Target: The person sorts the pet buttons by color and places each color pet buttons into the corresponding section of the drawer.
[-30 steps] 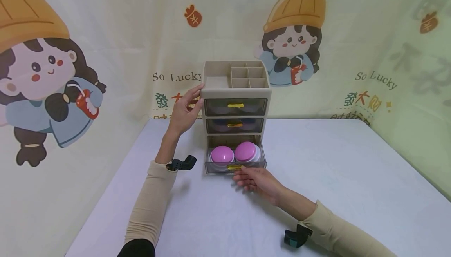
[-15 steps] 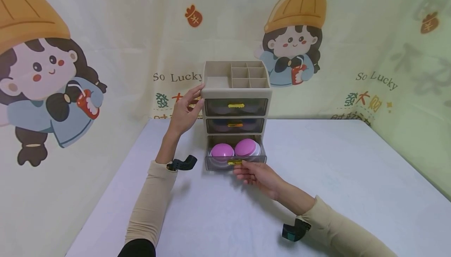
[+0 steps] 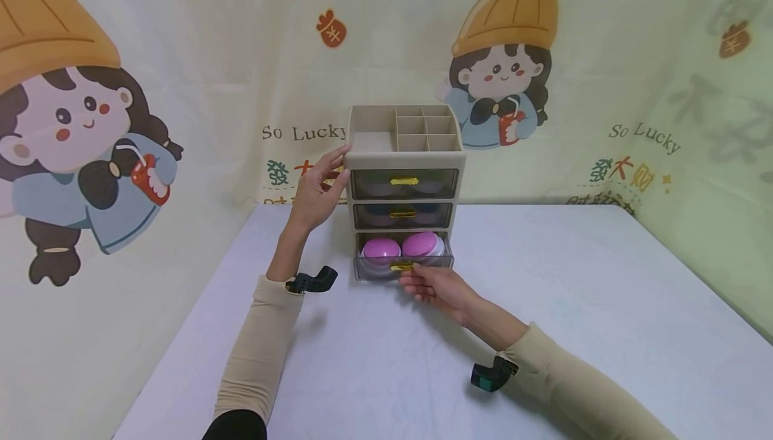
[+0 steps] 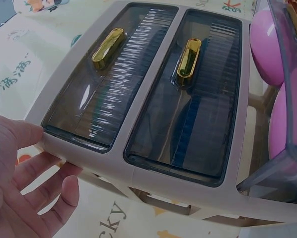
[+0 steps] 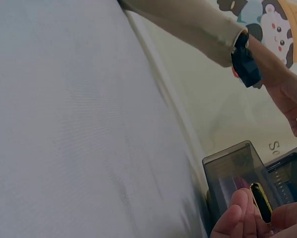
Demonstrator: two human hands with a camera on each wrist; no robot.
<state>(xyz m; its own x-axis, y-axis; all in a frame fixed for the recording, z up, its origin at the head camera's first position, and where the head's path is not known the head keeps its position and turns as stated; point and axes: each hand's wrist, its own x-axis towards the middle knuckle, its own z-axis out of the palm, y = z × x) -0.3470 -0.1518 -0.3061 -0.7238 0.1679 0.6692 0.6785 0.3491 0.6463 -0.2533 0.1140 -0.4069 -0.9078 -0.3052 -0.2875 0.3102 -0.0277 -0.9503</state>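
A beige desktop drawer organizer (image 3: pixel 406 159) stands on the table, with two smoky drawers closed. Its bottom drawer (image 3: pixel 370 269) is partly pulled out and contains two round pink-topped things, a left one (image 3: pixel 382 248) and a right one (image 3: pixel 421 244); their kind is unclear. My right hand (image 3: pixel 439 290) pinches that drawer's gold handle (image 5: pixel 260 202) between thumb and fingers. At the organizer's upper left side, my left hand (image 3: pixel 317 190) touches it, thumb (image 4: pixel 27 134) at the front edge and fingers along the side. Dark shapes behind the closed fronts are hard to make out.
A white cloth covers the table (image 3: pixel 580 292). Behind it hangs a printed backdrop (image 3: pixel 386 31) with cartoon figures. Open compartments (image 3: pixel 426 129) top the organizer. A dark wrist device (image 3: pixel 494 374) sticks out below the right sleeve.
My right hand has moved away from me, and the bottom drawer has slid further into the organizer along with the pink-topped things. My left hand has stayed in place.
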